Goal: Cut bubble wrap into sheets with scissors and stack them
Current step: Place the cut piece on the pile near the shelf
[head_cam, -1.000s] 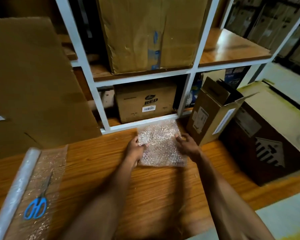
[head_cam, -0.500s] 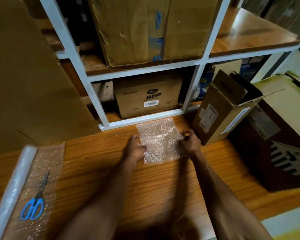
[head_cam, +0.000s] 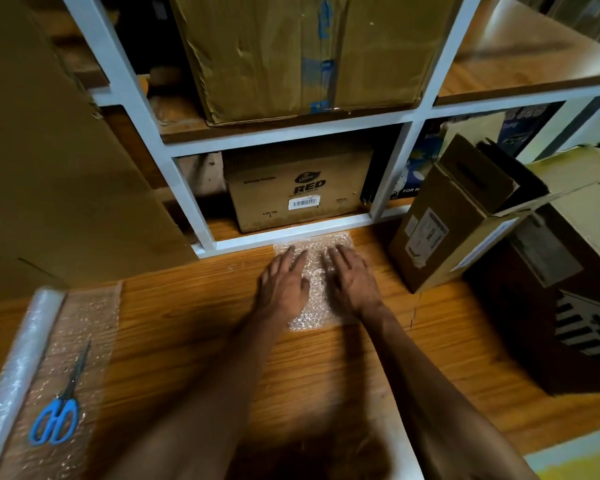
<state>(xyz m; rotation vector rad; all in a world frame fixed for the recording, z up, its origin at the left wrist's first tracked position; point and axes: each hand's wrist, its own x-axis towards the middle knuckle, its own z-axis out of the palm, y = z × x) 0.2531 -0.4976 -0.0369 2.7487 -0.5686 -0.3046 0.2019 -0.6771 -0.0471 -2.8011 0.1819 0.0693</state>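
Two flat hands press down on the bubble wrap sheet [head_cam: 314, 299], which lies on the wooden floor [head_cam: 187, 327] just in front of the white shelf [head_cam: 284, 235]. Left hand [head_cam: 283, 285] and right hand [head_cam: 352, 284] have straight fingers and grip nothing. Blue scissors [head_cam: 58, 415] lie on the bubble wrap roll [head_cam: 18, 372], well apart. One open box [head_cam: 454, 216] stands near; its inside is dark.

Clear cut bubble-wrap sheet [head_cam: 314, 271] flat on wooden floor; blue-handled scissors [head_cam: 58, 412] closed on partly unrolled bubble-wrap roll [head_cam: 18, 368], far left.
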